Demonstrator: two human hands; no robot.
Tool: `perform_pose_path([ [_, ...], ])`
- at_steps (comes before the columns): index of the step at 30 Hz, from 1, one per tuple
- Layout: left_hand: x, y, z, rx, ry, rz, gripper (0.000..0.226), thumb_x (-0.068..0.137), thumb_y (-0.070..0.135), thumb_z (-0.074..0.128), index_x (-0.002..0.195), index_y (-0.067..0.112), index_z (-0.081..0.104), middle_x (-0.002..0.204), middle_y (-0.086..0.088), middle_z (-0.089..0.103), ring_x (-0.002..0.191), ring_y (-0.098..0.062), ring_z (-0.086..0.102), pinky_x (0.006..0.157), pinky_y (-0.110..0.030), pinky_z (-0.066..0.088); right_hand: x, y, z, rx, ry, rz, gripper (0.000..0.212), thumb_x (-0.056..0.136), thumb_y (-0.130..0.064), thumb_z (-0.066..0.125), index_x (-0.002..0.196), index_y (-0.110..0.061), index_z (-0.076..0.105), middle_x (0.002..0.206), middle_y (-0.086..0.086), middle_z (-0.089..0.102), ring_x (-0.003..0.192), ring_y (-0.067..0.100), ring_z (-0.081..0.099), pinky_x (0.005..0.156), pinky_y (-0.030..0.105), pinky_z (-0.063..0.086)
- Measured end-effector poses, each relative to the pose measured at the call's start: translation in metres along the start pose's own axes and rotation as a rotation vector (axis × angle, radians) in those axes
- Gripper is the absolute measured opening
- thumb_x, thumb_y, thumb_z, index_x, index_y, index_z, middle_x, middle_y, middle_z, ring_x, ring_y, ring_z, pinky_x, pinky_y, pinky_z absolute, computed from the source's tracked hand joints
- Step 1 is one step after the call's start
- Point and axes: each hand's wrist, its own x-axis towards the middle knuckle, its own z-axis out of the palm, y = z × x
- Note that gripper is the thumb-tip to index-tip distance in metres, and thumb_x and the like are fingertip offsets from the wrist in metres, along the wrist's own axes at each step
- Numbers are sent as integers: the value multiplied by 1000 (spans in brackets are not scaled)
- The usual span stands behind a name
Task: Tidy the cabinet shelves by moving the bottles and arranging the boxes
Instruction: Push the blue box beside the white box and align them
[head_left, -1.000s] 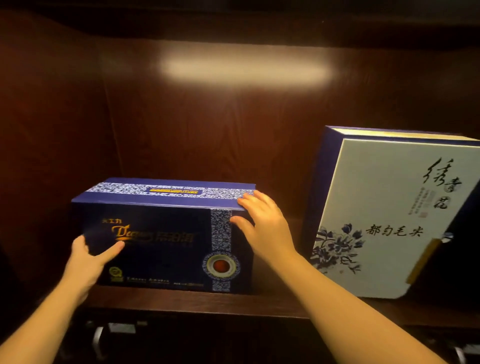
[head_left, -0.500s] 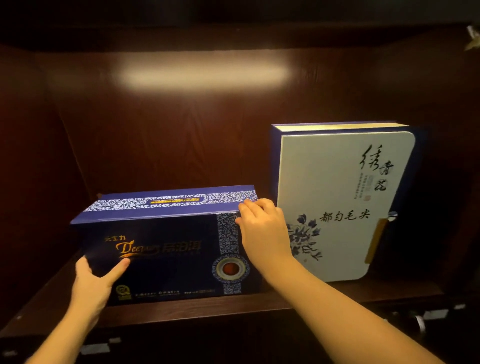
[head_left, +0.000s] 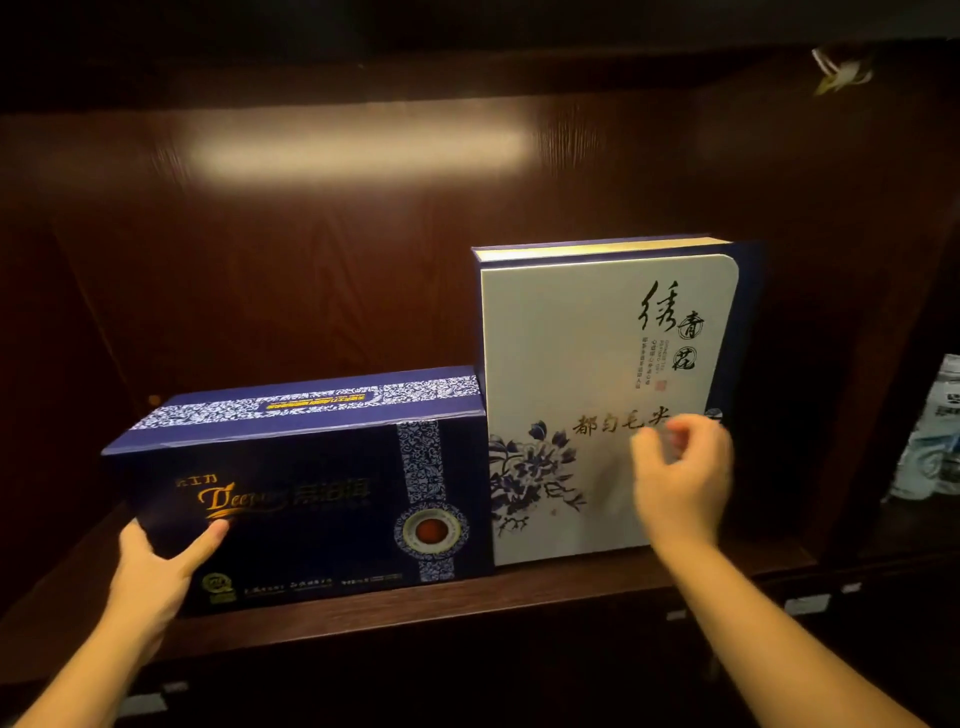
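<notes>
dark navy rectangular cardboard box with gold lettering and a blue-white patterned band (head_left: 311, 493) lies on its long side at lower centre-left of the frame, on the dark brown wooden cabinet shelf (head_left: 519, 592). its right end touches the tall cream-white book-shaped gift box with blue flower print and black calligraphy (head_left: 597, 405), which stands upright at centre-right. left hand (head_left: 150, 571), lower left of the frame: grip spread around the navy box's lower left front corner, thumb flat on the front face, fingers hidden behind the end; bracing rather than lifting, by the look. right hand (head_left: 680, 478), centre-right: blurred in front of the white box's face, fingers loosely curled, grasping nothing; whether it touches the box, cannot tell. step in hand, as judged: squaring the two boxes side by side. to do it well, keep the left hand steady so the navy box does not skew, set the right palm on the white box's far edge, and press gently inward until the fronts line up with the shelf lip. push low on the tall box, since it could tip. pale bottle pack (head_left: 935, 431) at the right edge, in a separate compartment, untouched.
</notes>
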Motion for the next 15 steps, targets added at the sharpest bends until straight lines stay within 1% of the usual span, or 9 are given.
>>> perform_pose_path([
  [1, -3, 4, 2, 2, 7, 0, 72, 70, 35, 81, 128, 24, 38, 129, -9, 57, 114, -32, 56, 97, -54, 44, 10, 14, -7, -16, 45, 135, 31, 77, -29, 62, 100, -9, 57, 101, 13, 55, 92, 28, 53, 79, 47, 48],
  [2, -4, 5, 3, 1, 10, -3, 73, 71, 33, 81, 129, 23, 38, 130, -10, 56, 115, -33, 55, 97, -54, 44, 17, 26, -13, -40, 46, 241, 46, 78, -36, 64, 114, -8, 55, 116, 16, 53, 103, 30, 54, 87, 50, 48],
  [4, -5, 5, 3, -4, 22, -18, 72, 72, 32, 80, 129, 21, 38, 130, -10, 55, 115, -34, 55, 97, -55, 44, 26, 39, -22, -62, -60, 366, 67, 83, -46, 64, 139, -16, 42, 140, 12, 46, 125, 30, 48, 101, 51, 43],
  [5, -3, 3, 2, 3, 27, -14, 72, 72, 34, 80, 128, 22, 38, 130, -10, 56, 114, -34, 55, 97, -56, 44, 28, 43, -24, -31, -130, 402, 70, 86, -48, 63, 145, -20, 37, 144, 8, 45, 129, 28, 46, 103, 48, 42],
  [6, -1, 2, 2, 18, 26, -7, 72, 70, 37, 80, 127, 23, 38, 130, -10, 56, 114, -34, 55, 96, -56, 45, 29, 44, -24, 23, -199, 420, 67, 87, -47, 62, 146, -23, 37, 140, 5, 50, 126, 25, 48, 100, 43, 42],
  [7, -2, 2, 3, 25, 24, -7, 74, 69, 39, 81, 127, 24, 38, 130, -10, 56, 114, -34, 55, 95, -57, 45, 28, 45, -24, 64, -251, 420, 61, 89, -45, 62, 143, -25, 42, 130, 0, 56, 120, 22, 52, 94, 37, 41],
  [9, -5, 5, 3, 53, 17, -2, 74, 72, 36, 80, 130, 20, 37, 133, -12, 53, 116, -35, 54, 96, -56, 44, 28, 47, -24, 60, -277, 399, 54, 89, -42, 63, 139, -27, 47, 116, -7, 59, 116, 21, 55, 88, 32, 39],
  [11, -10, 12, 5, 86, 42, 0, 72, 76, 30, 78, 132, 13, 36, 135, -16, 50, 118, -39, 52, 96, -54, 43, 28, 47, -24, 8, -292, 383, 58, 89, -41, 64, 141, -25, 45, 116, -6, 58, 117, 23, 54, 87, 33, 39],
  [15, -28, 30, 14, 181, 106, -70, 66, 79, 28, 75, 128, -1, 42, 132, -26, 51, 117, -44, 51, 91, -47, 41, 33, 49, -21, -94, -335, 379, 71, 88, -50, 60, 148, -21, 34, 137, 6, 56, 123, 34, 53, 92, 41, 44],
])
